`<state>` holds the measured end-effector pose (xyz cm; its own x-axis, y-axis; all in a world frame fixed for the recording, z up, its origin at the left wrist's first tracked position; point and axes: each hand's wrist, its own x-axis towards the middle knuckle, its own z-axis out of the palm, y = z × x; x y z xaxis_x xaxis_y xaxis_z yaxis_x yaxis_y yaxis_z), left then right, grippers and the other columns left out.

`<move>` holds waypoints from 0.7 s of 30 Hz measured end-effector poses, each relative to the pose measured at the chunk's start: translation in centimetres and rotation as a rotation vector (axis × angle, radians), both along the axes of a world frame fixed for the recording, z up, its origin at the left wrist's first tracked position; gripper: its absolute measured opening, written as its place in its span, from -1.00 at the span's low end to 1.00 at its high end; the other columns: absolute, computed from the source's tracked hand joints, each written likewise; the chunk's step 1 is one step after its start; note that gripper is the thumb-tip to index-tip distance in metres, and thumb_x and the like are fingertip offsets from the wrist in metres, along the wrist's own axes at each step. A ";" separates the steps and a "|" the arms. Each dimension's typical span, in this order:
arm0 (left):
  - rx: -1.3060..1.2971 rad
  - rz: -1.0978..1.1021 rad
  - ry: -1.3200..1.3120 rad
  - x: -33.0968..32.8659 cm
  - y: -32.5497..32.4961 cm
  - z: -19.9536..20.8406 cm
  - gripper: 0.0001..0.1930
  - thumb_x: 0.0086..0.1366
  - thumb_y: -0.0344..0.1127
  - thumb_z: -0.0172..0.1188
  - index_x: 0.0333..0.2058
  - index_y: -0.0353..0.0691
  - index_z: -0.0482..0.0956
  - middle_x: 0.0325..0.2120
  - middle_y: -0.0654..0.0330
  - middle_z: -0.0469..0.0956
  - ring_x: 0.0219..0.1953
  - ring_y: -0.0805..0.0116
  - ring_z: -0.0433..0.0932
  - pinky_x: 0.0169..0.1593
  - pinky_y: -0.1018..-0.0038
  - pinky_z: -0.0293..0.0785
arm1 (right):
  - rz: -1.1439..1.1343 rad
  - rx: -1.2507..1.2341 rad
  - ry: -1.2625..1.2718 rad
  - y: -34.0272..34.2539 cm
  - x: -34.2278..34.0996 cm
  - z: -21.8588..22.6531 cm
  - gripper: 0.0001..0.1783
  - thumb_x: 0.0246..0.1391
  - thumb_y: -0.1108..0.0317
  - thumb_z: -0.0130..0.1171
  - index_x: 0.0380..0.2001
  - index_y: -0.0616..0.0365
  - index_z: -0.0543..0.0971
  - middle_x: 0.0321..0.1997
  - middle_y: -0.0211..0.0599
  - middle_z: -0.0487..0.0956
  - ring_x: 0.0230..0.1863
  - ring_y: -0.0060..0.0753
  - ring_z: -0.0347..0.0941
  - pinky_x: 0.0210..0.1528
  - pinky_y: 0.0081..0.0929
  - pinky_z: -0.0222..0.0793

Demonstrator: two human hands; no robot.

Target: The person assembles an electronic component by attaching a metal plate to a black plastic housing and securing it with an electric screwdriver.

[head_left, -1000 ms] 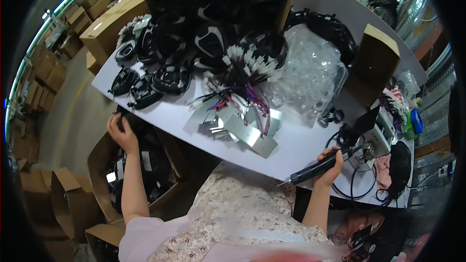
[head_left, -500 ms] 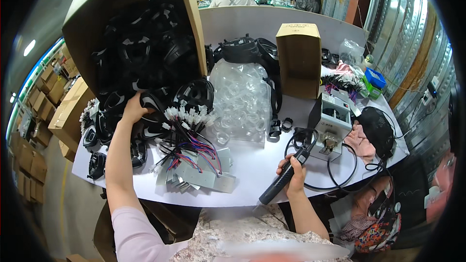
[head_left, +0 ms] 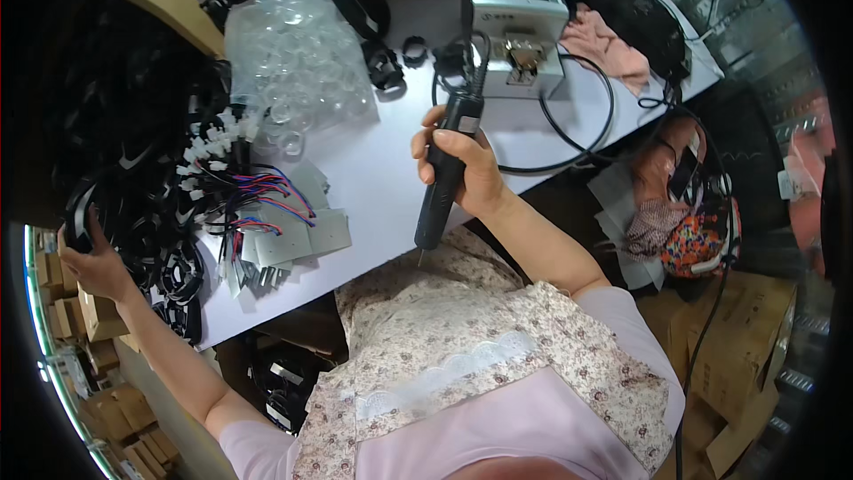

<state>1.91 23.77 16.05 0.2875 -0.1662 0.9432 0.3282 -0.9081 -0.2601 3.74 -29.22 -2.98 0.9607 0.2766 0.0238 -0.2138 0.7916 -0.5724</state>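
In the head view, your right hand (head_left: 473, 167) wraps its fingers round a black screwdriver (head_left: 437, 204) right of the plastic bag (head_left: 355, 100) of clear rings (head_left: 291, 111), while left of that bag your left hand (head_left: 99, 270) grips a black shell (head_left: 76, 212) near a cardboard box (head_left: 158, 2) of black parts (head_left: 115, 107).

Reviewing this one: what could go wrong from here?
The screwdriver in the right hand points toward the floral apron, so it might snag the cloth. The looped cable could catch. Black parts crowd near the left hand, some by the table's edge; one might fall.
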 end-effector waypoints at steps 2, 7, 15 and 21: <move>-0.070 -0.083 0.026 0.5 -2.2 -0.1 -0.45 0.15 0.02 0.50 -0.05 -0.22 0.54 -0.18 0.09 0.67 -0.16 0.13 0.69 -0.11 0.35 0.62 | 0.024 -0.133 -0.152 -1.0 -1.3 2.1 -0.66 0.14 0.34 0.16 -0.04 0.21 0.43 -0.29 -0.07 0.59 -0.51 -0.38 0.57 -0.41 -0.48 0.52; -1.060 -0.701 0.249 0.7 -13.6 -2.7 -0.59 0.25 -0.36 0.39 0.02 -0.30 0.49 -0.12 0.12 0.62 -0.12 0.38 0.63 -0.02 0.51 0.55 | -0.094 -0.163 -0.273 -5.8 -3.7 5.6 -0.50 0.08 0.35 0.17 0.07 0.37 0.41 -0.17 0.12 0.59 -0.55 -0.40 0.58 -0.49 -0.58 0.54; -0.526 -1.596 1.147 4.4 -31.8 -10.6 -0.53 0.04 -0.63 0.37 -0.06 -0.13 0.54 0.16 0.09 0.48 0.27 0.09 0.38 0.30 0.20 0.34 | 0.101 -0.359 0.001 -7.4 -4.0 3.6 -0.12 -0.03 0.26 0.28 0.35 0.30 0.20 0.34 0.08 0.38 -0.54 -0.42 0.59 -0.41 -0.52 0.57; -0.359 -1.051 1.159 5.5 -27.4 -14.6 -0.26 0.08 -0.68 0.30 0.25 0.02 0.43 0.30 0.12 0.31 0.25 0.10 0.42 0.24 0.24 0.43 | 0.177 -0.493 -0.001 -7.1 -5.3 2.5 -0.26 -0.04 0.29 0.31 0.22 0.40 0.41 0.31 -0.05 0.45 -0.48 -0.49 0.59 -0.42 -0.56 0.52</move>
